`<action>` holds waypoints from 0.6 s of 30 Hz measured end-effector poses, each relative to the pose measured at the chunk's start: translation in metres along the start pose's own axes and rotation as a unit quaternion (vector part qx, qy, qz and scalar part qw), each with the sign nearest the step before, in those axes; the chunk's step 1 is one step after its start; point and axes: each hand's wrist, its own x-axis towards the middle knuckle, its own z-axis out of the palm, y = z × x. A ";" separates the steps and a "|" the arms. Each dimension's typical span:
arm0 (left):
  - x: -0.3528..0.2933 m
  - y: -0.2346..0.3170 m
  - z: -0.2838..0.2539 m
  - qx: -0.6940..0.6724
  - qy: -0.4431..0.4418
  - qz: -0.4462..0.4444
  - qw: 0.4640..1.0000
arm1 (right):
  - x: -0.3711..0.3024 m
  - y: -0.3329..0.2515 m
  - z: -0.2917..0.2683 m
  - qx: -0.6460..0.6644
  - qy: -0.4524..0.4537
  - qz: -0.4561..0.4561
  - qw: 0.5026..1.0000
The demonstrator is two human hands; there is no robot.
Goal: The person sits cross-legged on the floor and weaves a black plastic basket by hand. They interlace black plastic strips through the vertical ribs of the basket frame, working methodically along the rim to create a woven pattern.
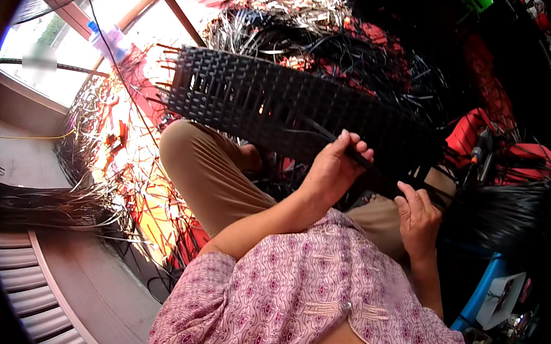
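A long panel of black woven strips (241, 89) slants across my lap, from the upper left down to the right. Loose strip ends stick out at its far left end. My left hand (341, 162) is closed in a pinch on a flat black strip (316, 128) at the panel's near edge. To the right and nearer to me is my right hand (419, 218), its fingers bent around the dark strip running from the left hand. Against the dark background, the strip is hard to follow there.
Loose black strips (255, 31) lie heaped behind the panel, and a bundle (40, 206) rests at the left by a ribbed grey surface (25, 295). More strips (505, 219) lie at the right, near red cloth (467, 130) and a blue-edged container (479, 291). My bent knee (187, 154) supports the panel.
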 end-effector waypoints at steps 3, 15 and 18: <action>0.012 -0.003 0.007 0.067 -0.021 0.027 0.997 | -0.023 0.025 -0.001 -0.009 0.019 0.056 0.998; 0.003 -0.048 0.000 0.416 -0.154 -0.187 0.876 | -0.064 0.037 -0.023 0.067 0.024 0.234 0.970; 0.002 -0.055 -0.004 0.415 -0.200 -0.260 0.849 | -0.011 0.018 -0.007 0.273 0.010 0.219 0.937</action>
